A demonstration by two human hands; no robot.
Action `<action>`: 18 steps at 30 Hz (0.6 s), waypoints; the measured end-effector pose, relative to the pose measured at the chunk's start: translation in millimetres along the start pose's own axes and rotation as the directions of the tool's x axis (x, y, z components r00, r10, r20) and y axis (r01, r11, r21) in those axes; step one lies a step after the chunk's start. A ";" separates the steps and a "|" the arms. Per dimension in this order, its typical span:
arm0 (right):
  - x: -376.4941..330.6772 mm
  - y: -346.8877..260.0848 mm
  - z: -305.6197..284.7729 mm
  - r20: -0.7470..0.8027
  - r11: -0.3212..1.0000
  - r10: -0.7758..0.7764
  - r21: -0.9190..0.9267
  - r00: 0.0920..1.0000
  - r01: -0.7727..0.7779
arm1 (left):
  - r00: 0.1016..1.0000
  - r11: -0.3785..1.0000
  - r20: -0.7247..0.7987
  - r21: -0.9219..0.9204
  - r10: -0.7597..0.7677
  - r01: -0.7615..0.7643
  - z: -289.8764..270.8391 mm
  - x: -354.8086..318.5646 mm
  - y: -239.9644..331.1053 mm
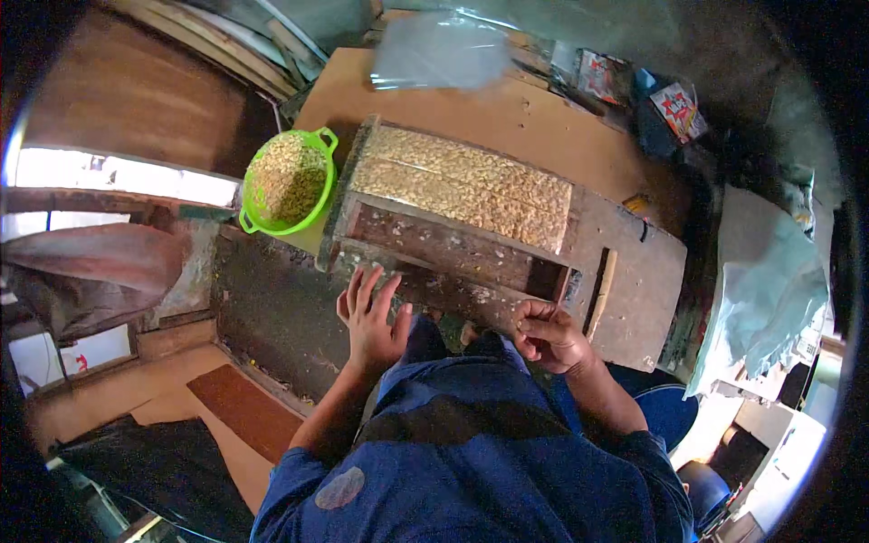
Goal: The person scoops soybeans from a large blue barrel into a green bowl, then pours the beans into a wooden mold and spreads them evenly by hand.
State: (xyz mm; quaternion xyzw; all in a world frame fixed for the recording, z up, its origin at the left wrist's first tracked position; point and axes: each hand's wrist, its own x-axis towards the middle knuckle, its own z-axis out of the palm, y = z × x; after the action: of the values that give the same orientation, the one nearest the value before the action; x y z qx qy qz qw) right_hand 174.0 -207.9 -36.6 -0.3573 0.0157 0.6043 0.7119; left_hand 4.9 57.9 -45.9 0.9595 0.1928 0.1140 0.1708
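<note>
My left hand [369,321] is open, fingers spread, near the front left edge of a worn wooden tray [434,237]. My right hand [550,337] is closed near the tray's front right corner, thumb and fingers pressed together. Anything it holds is too small to make out. Flat, pale bean-filled slabs [462,176], apparently in clear plastic, lie side by side across the tray's far part. Its near part is a bare, dark, stained trough. Left of the tray, a bright green colander [328,181] holds loose pale beans [288,176]. A light wooden stick [603,291] lies right of the tray.
A stack of clear plastic sheets [441,50] lies at the far side of the brown table [348,77]. Red-and-white packets [679,112] sit at the far right. Plastic sheeting [769,290] hangs on the right. A dark cloth [163,471] lies at lower left.
</note>
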 end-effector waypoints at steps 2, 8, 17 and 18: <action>-2.5 4.6 4.2 -0.041 0.993 0.000 0.114 0.999 0.005 | 1.000 0.999 0.005 -0.034 0.030 -0.030 0.8 10.5 11.8; 2.5 2.9 7.6 0.018 0.970 -0.096 0.224 0.995 0.090 | 0.987 0.962 0.037 -0.231 0.157 -0.144 -13.0 22.7 61.6; 9.1 18.1 21.1 -0.045 0.930 -0.038 -0.367 0.998 0.019 | 0.930 0.852 0.099 -0.445 0.355 -0.277 -6.1 21.6 90.5; 9.3 21.0 22.4 -0.038 0.915 -0.034 -0.402 0.999 0.016 | 0.933 0.863 0.114 -0.431 0.341 -0.263 -4.2 17.9 86.5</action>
State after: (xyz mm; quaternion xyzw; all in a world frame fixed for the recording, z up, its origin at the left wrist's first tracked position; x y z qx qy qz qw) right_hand 149.0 -187.9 -34.4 -0.5094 -0.0974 0.5775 0.6305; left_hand 48.4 -8.6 -7.2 0.9270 -0.0054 0.0868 0.3649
